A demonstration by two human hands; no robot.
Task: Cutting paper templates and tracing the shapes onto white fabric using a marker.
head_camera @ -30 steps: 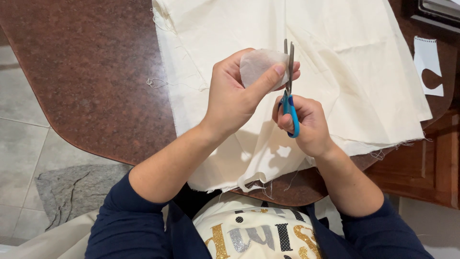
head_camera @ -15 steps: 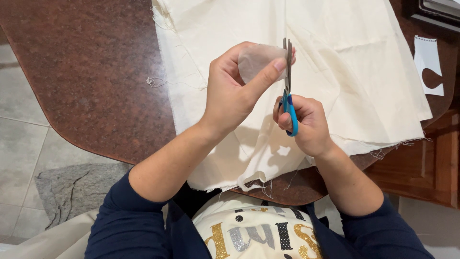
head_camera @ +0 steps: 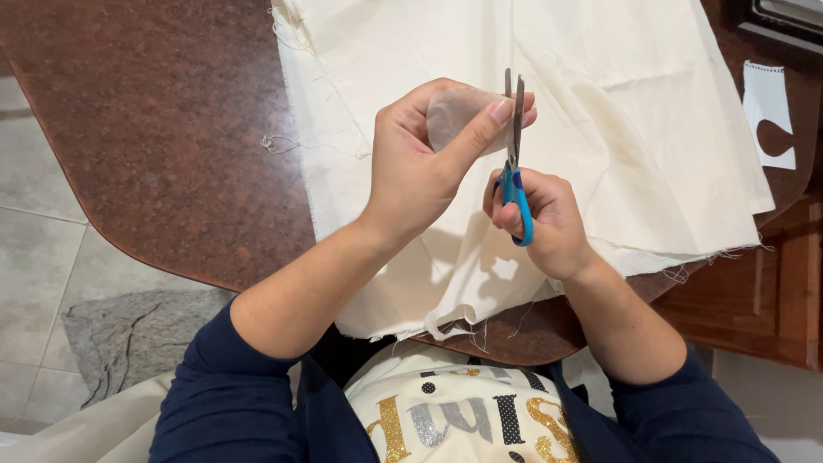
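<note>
Cream cloth (head_camera: 600, 111) covers the table (head_camera: 154, 129); mid-frame, the left hand (head_camera: 420, 171) pinches a small fabric piece (head_camera: 454, 116), barely shifted since earlier, while the right hand (head_camera: 544, 214) grips blue scissors (head_camera: 514, 163), blades nearly closed.

Reddish-brown table (head_camera: 154, 129), grey tiled floor (head_camera: 43, 283)

Blue-handled scissors (head_camera: 515, 163), cream cloth (head_camera: 617, 111), speckled reddish-brown table (head_camera: 163, 129), navy sleeves (head_camera: 223, 403)

- Setting: home sewing spot.
- Brown stone table (head_camera: 154, 129), rounded corner.
- Cream cloth (head_camera: 617, 111) with frayed edges.
- Tiled floor (head_camera: 34, 283).
- Wooden cabinet (head_camera: 771, 291).
</note>
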